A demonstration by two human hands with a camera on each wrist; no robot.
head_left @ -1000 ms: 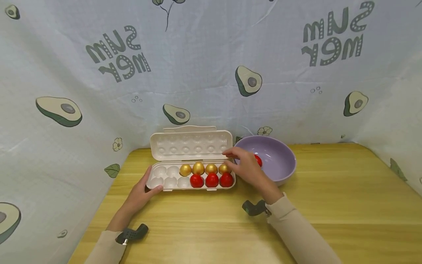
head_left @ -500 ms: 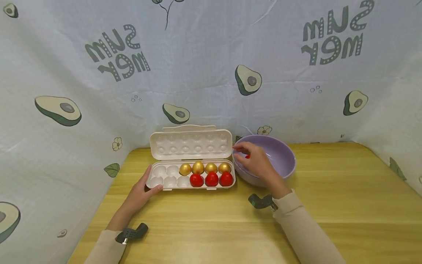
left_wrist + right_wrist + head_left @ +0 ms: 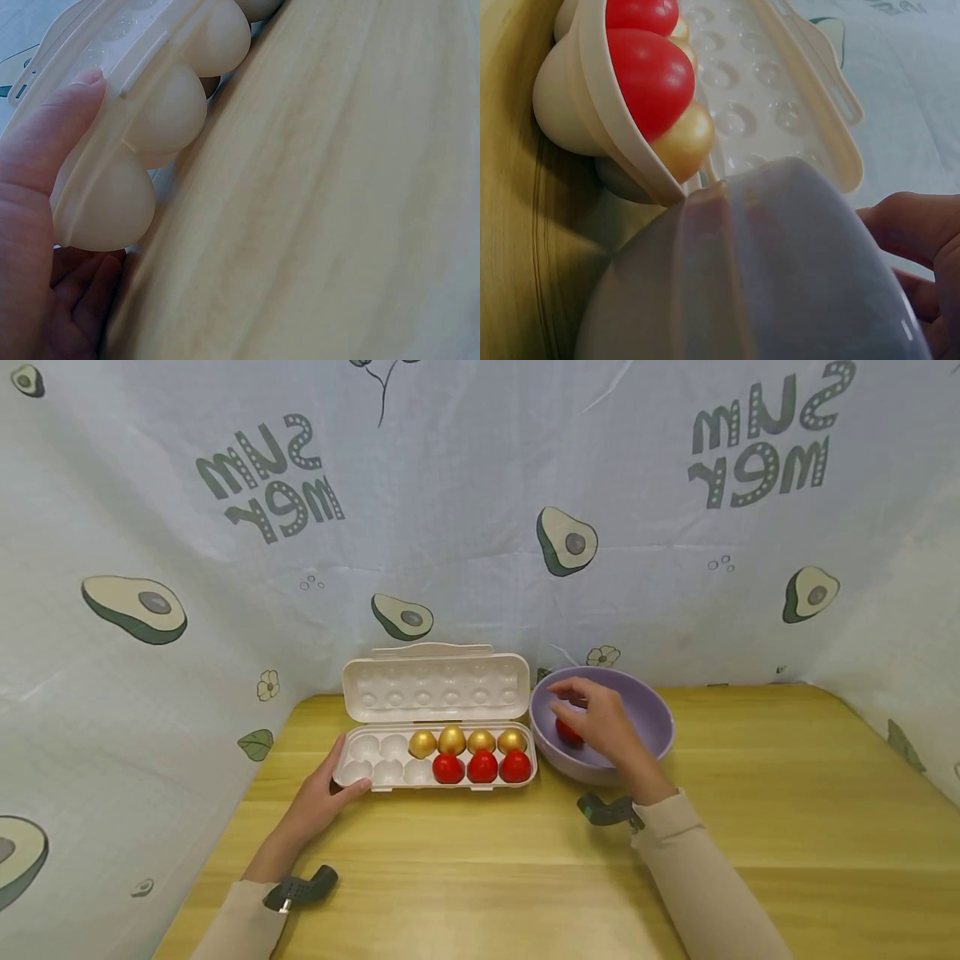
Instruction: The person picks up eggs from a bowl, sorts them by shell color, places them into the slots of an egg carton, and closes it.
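A cream plastic egg carton (image 3: 435,787) stands with its lid (image 3: 435,687) raised at the back. Several gold eggs (image 3: 452,741) line its back row, and three red eggs (image 3: 482,767) sit at the right of the front row. My left hand (image 3: 315,802) grips the carton's left end; in the left wrist view the thumb (image 3: 56,139) lies over the rim. My right hand (image 3: 600,718) hangs over the purple bowl (image 3: 651,727), thumb and fingers bent but apart. Beneath the thumb, inside the bowl, another red egg (image 3: 567,734) is partly hidden by the hand.
The bowl stands close beside the carton's right end on a wooden table (image 3: 450,877). Behind them hangs a pale curtain (image 3: 465,527) printed with avocados. Unfilled cups (image 3: 387,772) show at the carton's left.
My right hand has moved from over the carton's right end rightward to over the bowl. The left hand stays at the carton.
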